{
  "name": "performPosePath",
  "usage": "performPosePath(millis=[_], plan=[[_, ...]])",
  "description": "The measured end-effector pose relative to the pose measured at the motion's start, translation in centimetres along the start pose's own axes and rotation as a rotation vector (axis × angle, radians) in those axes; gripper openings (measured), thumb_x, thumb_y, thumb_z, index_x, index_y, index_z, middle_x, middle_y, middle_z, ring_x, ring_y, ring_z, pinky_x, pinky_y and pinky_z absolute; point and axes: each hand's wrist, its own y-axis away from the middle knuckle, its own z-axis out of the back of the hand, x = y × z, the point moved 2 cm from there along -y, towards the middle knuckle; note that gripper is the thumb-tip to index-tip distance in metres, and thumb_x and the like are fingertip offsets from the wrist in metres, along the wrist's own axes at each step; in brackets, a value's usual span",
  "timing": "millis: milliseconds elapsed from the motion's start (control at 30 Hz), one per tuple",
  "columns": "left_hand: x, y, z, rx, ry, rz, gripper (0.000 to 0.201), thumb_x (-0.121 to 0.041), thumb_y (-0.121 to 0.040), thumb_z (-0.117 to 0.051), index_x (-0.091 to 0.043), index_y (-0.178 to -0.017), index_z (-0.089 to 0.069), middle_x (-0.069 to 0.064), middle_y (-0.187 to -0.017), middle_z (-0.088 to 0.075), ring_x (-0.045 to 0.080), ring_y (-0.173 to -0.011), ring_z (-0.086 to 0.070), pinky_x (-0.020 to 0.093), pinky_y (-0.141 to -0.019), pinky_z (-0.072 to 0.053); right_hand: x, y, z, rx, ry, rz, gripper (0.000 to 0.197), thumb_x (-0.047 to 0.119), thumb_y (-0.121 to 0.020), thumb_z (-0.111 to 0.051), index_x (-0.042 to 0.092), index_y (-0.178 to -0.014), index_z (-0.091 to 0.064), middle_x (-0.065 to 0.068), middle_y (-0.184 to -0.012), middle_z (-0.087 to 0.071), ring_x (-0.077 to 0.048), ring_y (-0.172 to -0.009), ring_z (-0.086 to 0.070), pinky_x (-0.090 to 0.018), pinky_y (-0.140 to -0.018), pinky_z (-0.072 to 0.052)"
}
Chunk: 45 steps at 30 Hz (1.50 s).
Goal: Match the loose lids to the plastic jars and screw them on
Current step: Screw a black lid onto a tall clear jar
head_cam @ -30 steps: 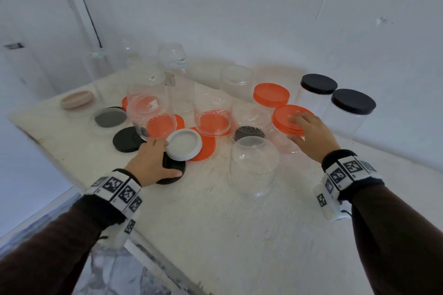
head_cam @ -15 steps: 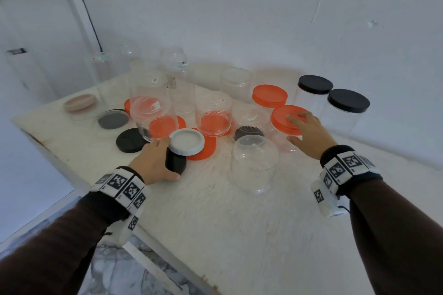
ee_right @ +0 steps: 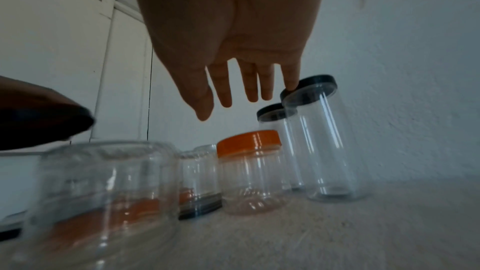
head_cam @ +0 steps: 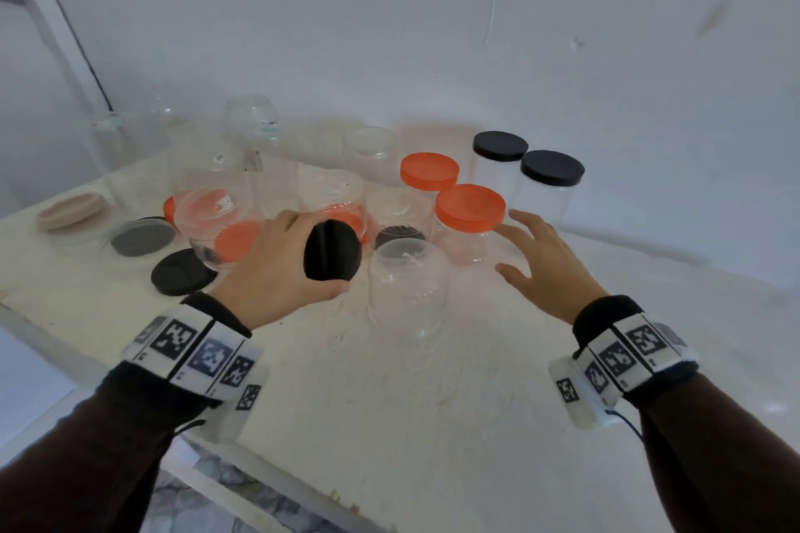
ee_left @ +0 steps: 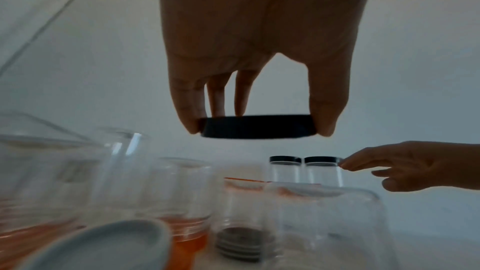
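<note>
My left hand (head_cam: 277,268) holds a black lid (head_cam: 332,250) (ee_left: 257,126) by its rim, lifted above the table just left of an open clear jar (head_cam: 407,286) (ee_right: 103,188) that stands nearest me. My right hand (head_cam: 541,260) (ee_right: 233,81) hovers with spread, straight fingers and holds nothing, to the right of that jar and beside an orange-lidded jar (head_cam: 469,208) (ee_right: 249,167). A second orange-lidded jar (head_cam: 429,171) and two tall black-lidded jars (head_cam: 552,169) (head_cam: 500,147) stand behind.
Several open clear jars (head_cam: 203,225) crowd the table's left and back. Loose lids lie among them: a black lid (head_cam: 182,272), orange lids (head_cam: 236,239), a beige lid (head_cam: 71,212), a white lid (ee_left: 103,247). A wall rises close behind. The table's front edge (head_cam: 259,485) is near.
My left hand has picked the black lid up from under the white lid and raised it toward the near open jar. My right hand has come off the orange lid and drawn back.
</note>
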Motion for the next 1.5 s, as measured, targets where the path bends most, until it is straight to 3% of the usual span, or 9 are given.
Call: performPosePath(millis=[167, 300, 433, 600, 833, 1067, 1233, 1367, 1500], plan=[[-5.9, -2.2, -2.7, -0.04, 0.152, -0.208, 0.078, -0.034, -0.067, -0.081, -0.02, -0.133, -0.042, 0.001, -0.132, -0.04, 0.019, -0.121, -0.035, 0.024, -0.094, -0.026, 0.2, 5.6, 3.4, -0.065, 0.003, -0.065, 0.052, 0.03, -0.091, -0.056, 0.017, -0.138, -0.04, -0.004, -0.15, -0.027, -0.022, -0.137, -0.027, -0.037, -0.111, -0.027], [-10.7, -3.4, -5.4, 0.011, 0.253, -0.348, 0.082, -0.047, -0.061, -0.076, -0.023, -0.132, -0.043, -0.001, -0.132, -0.041, 0.015, -0.121, -0.036, 0.025, -0.095, -0.028, 0.0, 10.5, 6.4, -0.148, 0.016, -0.12, 0.045, 0.03, -0.089, -0.058, 0.015, -0.131, -0.049, -0.003, -0.144, -0.036, -0.022, -0.132, -0.033, -0.036, -0.103, -0.034], [-15.0, -4.0, -8.0, 0.087, 0.329, -0.464, 0.076, -0.033, -0.067, -0.082, -0.022, -0.131, -0.044, -0.005, -0.129, -0.041, 0.004, -0.114, -0.033, 0.019, -0.092, -0.026, -1.6, 14.7, 8.6, -0.236, 0.118, -0.19, 0.039, 0.028, -0.086, -0.064, 0.013, -0.121, -0.058, -0.007, -0.136, -0.047, -0.027, -0.125, -0.042, -0.041, -0.098, -0.038], [-17.8, -4.1, -10.4, 0.18, 0.397, -0.567, 0.083, -0.06, -0.055, -0.067, -0.026, -0.128, -0.045, -0.008, -0.125, -0.046, 0.005, -0.115, -0.039, 0.022, -0.09, -0.033, -4.3, 18.6, 10.4, -0.33, 0.28, -0.331, 0.036, 0.028, -0.083, -0.067, 0.011, -0.115, -0.062, -0.011, -0.131, -0.053, -0.035, -0.122, -0.046, -0.046, -0.099, -0.036], [-19.3, -4.2, -11.8, 0.227, 0.461, -0.619, 0.087, -0.065, -0.052, -0.062, -0.026, -0.128, -0.046, -0.01, -0.124, -0.045, 0.007, -0.116, -0.042, 0.023, -0.092, -0.037, -7.9, 21.6, 10.1, -0.021, 0.352, -0.759, 0.071, 0.055, -0.086, -0.049, 0.028, -0.145, -0.021, -0.007, -0.154, -0.009, -0.038, -0.138, -0.014, -0.054, -0.11, -0.021], [-19.3, -3.9, -12.7, 0.262, 0.463, -0.621, 0.086, -0.065, -0.052, -0.062, -0.029, -0.129, -0.045, -0.012, -0.124, -0.045, 0.009, -0.118, -0.041, 0.031, -0.098, -0.039, -7.1, 21.5, 10.6, 0.028, 0.267, -0.676, 0.079, 0.033, -0.075, -0.074, 0.033, -0.138, -0.027, -0.004, -0.148, -0.015, -0.032, -0.132, -0.019, -0.049, -0.101, -0.034], [-18.5, -3.9, -12.2, 0.223, 0.489, -0.608, 0.085, -0.065, -0.051, -0.062, -0.029, -0.127, -0.045, -0.011, -0.124, -0.045, 0.009, -0.118, -0.042, 0.029, -0.097, -0.038, -5.2, 20.8, 11.0, -0.067, 0.068, -0.544, 0.088, 0.042, -0.062, -0.081, 0.041, -0.136, -0.033, 0.001, -0.135, -0.025, -0.019, -0.117, -0.029, -0.034, -0.097, -0.038], [-17.6, -4.0, -11.2, 0.155, 0.507, -0.615, 0.085, -0.065, -0.053, -0.061, -0.028, -0.128, -0.045, -0.011, -0.123, -0.046, 0.004, -0.113, -0.042, 0.016, -0.089, -0.035, -4.2, 19.9, 10.4, -0.193, -0.035, -0.539, 0.091, 0.046, -0.053, -0.085, 0.027, -0.129, -0.038, 0.005, -0.126, -0.03, -0.012, -0.099, -0.04, -0.024, -0.084, -0.037], [-16.5, -3.9, -10.2, 0.111, 0.556, -0.602, 0.076, -0.063, -0.056, -0.061, -0.034, -0.124, -0.043, -0.014, -0.12, -0.047, 0.001, -0.112, -0.043, 0.011, -0.085, -0.035, -4.4, 19.1, 8.0, -0.3, -0.203, -0.583, 0.082, 0.034, -0.058, -0.086, 0.016, -0.119, -0.034, 0.002, -0.124, -0.032, -0.011, -0.101, -0.042, -0.021, -0.083, -0.035]])
